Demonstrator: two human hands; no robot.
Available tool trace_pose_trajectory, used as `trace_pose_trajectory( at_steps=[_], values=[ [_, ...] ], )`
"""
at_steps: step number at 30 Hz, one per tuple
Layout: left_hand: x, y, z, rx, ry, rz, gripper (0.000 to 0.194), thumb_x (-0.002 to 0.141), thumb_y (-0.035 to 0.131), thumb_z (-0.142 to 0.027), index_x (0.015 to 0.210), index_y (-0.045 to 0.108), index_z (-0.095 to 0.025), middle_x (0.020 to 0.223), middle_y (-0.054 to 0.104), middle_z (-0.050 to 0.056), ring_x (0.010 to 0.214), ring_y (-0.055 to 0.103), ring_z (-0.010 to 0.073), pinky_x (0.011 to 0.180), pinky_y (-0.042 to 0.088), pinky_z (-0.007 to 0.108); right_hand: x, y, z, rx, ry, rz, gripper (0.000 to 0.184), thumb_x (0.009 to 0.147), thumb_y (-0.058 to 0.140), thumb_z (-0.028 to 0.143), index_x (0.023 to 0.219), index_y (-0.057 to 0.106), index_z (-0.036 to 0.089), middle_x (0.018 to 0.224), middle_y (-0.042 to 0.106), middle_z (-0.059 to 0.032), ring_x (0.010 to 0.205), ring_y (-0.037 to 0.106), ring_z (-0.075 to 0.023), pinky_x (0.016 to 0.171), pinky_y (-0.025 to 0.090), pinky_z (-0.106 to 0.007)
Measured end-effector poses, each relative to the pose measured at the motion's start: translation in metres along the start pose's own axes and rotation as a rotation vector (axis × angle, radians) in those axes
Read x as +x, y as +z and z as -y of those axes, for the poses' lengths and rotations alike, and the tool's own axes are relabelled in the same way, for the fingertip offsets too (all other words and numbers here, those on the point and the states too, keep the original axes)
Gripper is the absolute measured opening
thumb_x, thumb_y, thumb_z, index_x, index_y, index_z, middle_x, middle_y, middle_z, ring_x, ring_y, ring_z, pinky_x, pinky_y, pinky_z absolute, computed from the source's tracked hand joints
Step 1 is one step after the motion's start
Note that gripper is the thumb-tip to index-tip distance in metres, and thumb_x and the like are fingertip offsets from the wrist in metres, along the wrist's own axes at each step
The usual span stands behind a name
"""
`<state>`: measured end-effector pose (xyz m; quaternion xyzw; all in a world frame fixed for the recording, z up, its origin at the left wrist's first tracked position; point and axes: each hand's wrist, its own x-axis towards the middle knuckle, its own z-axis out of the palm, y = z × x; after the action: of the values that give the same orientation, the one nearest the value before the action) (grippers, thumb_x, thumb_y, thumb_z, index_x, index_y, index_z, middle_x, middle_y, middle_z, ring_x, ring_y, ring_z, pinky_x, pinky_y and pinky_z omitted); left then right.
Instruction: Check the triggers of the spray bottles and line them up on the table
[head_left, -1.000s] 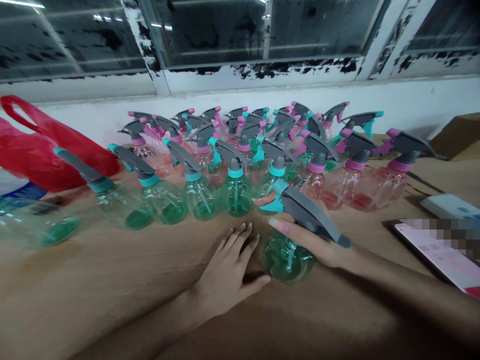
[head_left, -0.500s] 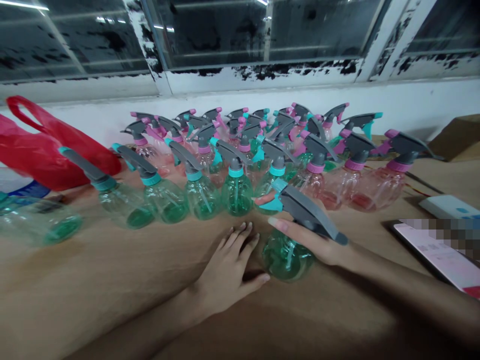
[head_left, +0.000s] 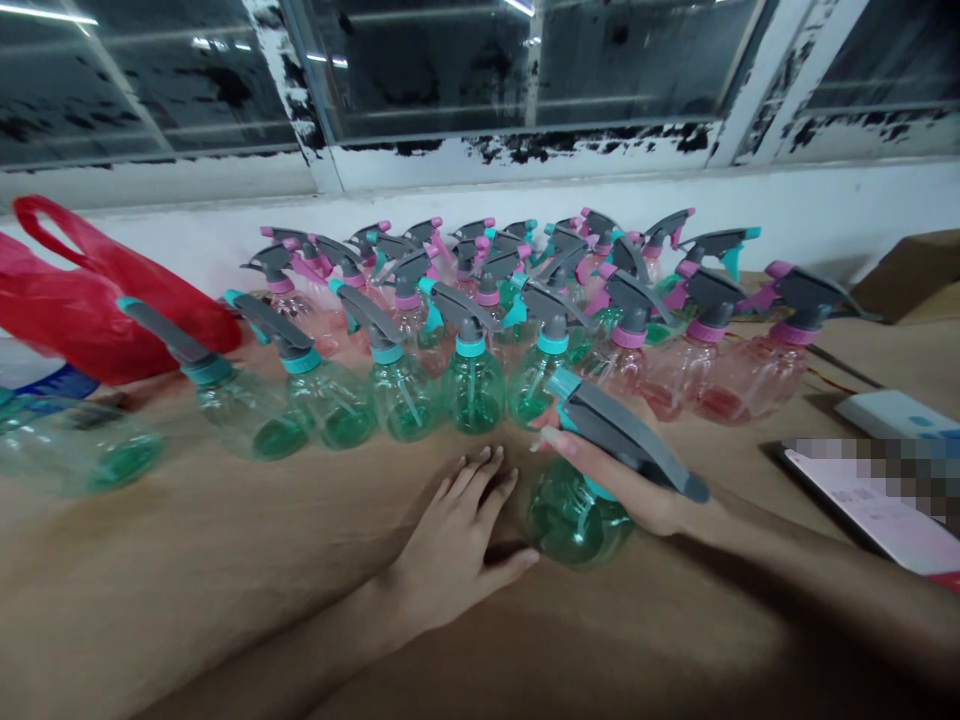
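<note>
My right hand (head_left: pixel 630 480) is wrapped round the neck and trigger of a green spray bottle (head_left: pixel 574 525) with a grey and teal head. The bottle stands on the table, its nozzle pointing away to the left, and the trigger is mostly hidden by my fingers. Beside it on the left, my left hand (head_left: pixel 457 545) lies flat on the tabletop (head_left: pixel 300 540) with fingers spread, holding nothing. Just beyond my hands stands a row of green spray bottles (head_left: pixel 472 390), continued on the right by pink spray bottles (head_left: pixel 709 370).
More spray bottles crowd behind, near the wall. A red plastic bag (head_left: pixel 127 300) sits at the left, by a green bottle lying near the edge. To the right are a phone (head_left: pixel 862 510), a white device (head_left: pixel 896 410) with a wire and a cardboard box (head_left: pixel 915 280).
The fingers of my right hand have squeezed the teal trigger in toward the bottle's neck. The bottle stays about where it was. My left hand has not moved.
</note>
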<state>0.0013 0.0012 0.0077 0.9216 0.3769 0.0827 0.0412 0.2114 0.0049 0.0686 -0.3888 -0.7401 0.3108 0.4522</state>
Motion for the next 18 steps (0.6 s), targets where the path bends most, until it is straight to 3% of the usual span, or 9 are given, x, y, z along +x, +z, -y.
trace_pose_trajectory(
  at_steps=[6,10,18],
  values=[
    [0.0,0.001,0.001,-0.009,-0.002,-0.014,0.072,0.087,0.051,-0.059,0.139,0.039,-0.011,0.145,0.036,0.017,0.133,0.031,0.0332,0.105,0.029,0.051,0.004,-0.001,0.006,-0.011,0.012,0.017,0.017,0.087,0.055,0.039,0.095,0.061,0.026,0.078,0.063,0.0013,0.067,0.06,-0.0152,0.062,0.048,-0.03],
    [-0.001,0.001,0.0,-0.013,-0.001,-0.013,0.07,0.087,0.051,-0.058,0.138,0.04,-0.012,0.144,0.037,0.017,0.132,0.032,0.0334,0.105,0.029,0.051,0.008,-0.001,0.013,0.005,-0.005,-0.019,0.021,0.083,0.06,0.035,0.102,0.061,0.025,0.091,0.067,-0.0011,0.073,0.063,-0.017,0.066,0.05,-0.032],
    [-0.001,0.003,0.001,-0.037,0.011,-0.037,0.068,0.088,0.049,-0.059,0.137,0.041,-0.013,0.143,0.039,0.015,0.132,0.032,0.0335,0.106,0.028,0.05,0.005,0.0,0.01,0.051,0.001,-0.039,0.025,0.082,0.062,0.033,0.106,0.062,0.025,0.098,0.068,-0.0025,0.083,0.066,-0.0187,0.071,0.053,-0.032]
  ],
)
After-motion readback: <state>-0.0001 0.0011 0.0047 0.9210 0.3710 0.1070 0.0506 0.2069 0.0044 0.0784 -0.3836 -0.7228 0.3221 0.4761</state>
